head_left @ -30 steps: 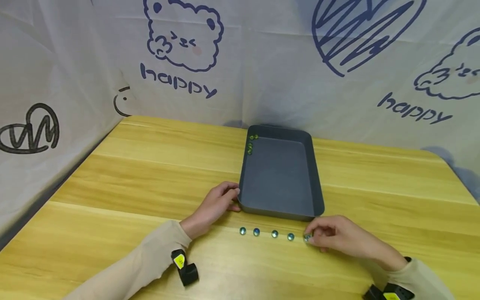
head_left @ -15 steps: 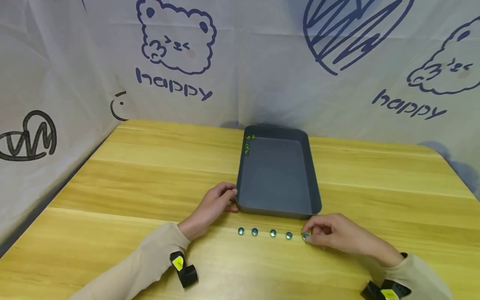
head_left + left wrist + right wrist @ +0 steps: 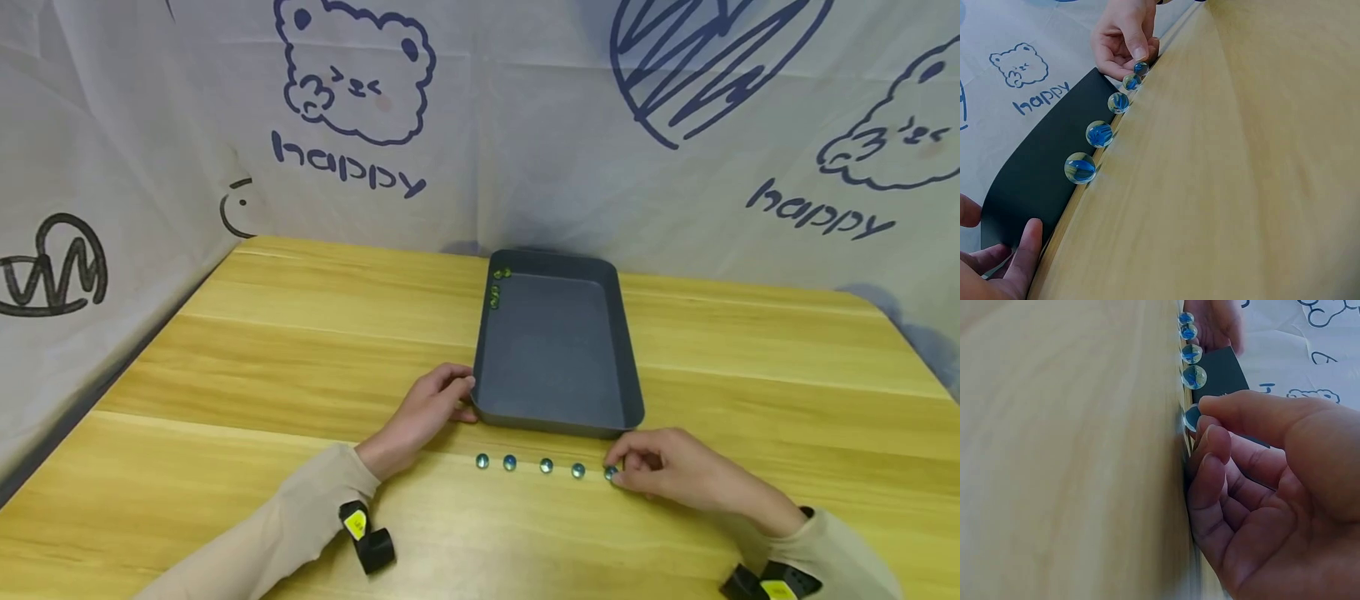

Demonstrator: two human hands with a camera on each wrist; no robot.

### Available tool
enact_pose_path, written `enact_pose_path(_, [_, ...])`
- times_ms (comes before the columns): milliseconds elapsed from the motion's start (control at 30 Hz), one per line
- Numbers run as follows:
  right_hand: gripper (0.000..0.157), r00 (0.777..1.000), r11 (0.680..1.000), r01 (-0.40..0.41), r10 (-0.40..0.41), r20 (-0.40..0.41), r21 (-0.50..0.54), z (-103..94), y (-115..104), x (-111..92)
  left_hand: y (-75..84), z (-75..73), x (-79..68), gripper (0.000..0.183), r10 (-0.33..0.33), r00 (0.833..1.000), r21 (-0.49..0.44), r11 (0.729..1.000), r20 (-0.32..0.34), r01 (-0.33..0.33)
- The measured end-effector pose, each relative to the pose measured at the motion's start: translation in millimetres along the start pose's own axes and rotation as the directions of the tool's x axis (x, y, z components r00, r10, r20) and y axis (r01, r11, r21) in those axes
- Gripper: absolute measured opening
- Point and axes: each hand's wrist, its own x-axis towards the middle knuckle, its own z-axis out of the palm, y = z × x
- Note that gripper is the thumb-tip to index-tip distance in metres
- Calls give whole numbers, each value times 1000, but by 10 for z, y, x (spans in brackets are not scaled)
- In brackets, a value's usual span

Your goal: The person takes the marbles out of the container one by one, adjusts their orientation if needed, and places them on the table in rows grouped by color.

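Pinching the end marble (image 3: pixel 611 472) between thumb and fingertip, the right hand (image 3: pixel 678 468) is down at the tabletop (image 3: pixel 225 350), by the near right corner of a dark tray (image 3: pixel 555 422). Four other clear marbles (image 3: pixel 546 466) with blue swirls continue the row leftward, spaced apart along the tray's near side. With fingers loosely extended, the left hand (image 3: pixel 420 417) touches the tray's near left corner. Small green beads (image 3: pixel 495 293) lie inside, near its far left corner.
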Motion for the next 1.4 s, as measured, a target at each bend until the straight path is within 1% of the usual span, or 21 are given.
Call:
enact_pose_path(100, [15, 1000, 1000, -12, 12, 1, 11, 6, -3, 3, 2, -2, -4, 32, -2, 1000, 5, 1000, -1, 2])
enact_pose_path(233, [16, 1000, 1000, -8, 8, 4, 26, 13, -1, 3, 0, -4, -9, 32, -8, 1000, 9, 1000, 0, 8])
enact_pose_path(467, [17, 1000, 1000, -9, 9, 0, 13, 4, -6, 7, 4, -8, -5, 32, -3, 1000, 6, 1000, -7, 3])
enact_pose_path(667, [17, 1000, 999, -17, 17, 6, 37, -5, 0, 10, 9, -7, -8, 31, -5, 1000, 5, 1000, -6, 5])
enact_pose_path(1000, [17, 999, 999, -38, 38, 8, 31, -6, -19, -7, 15, -1, -6, 32, -9, 1000, 9, 1000, -2, 9])
enact_pose_path(1133, [18, 999, 999, -34, 34, 2, 34, -10, -27, -7, 15, 0, 3, 32, -7, 1000, 9, 1000, -3, 7])
enact_pose_path(1300, [20, 999, 998, -35, 34, 18, 47, -26, -21, -13, 9, 1, -1, 32, -9, 1000, 11, 1000, -3, 9])
enact_pose_path(1400, [20, 999, 998, -42, 41, 25, 36, -37, -12, -20, 6, 1, 1, 32, -8, 1000, 15, 1000, -6, 8])
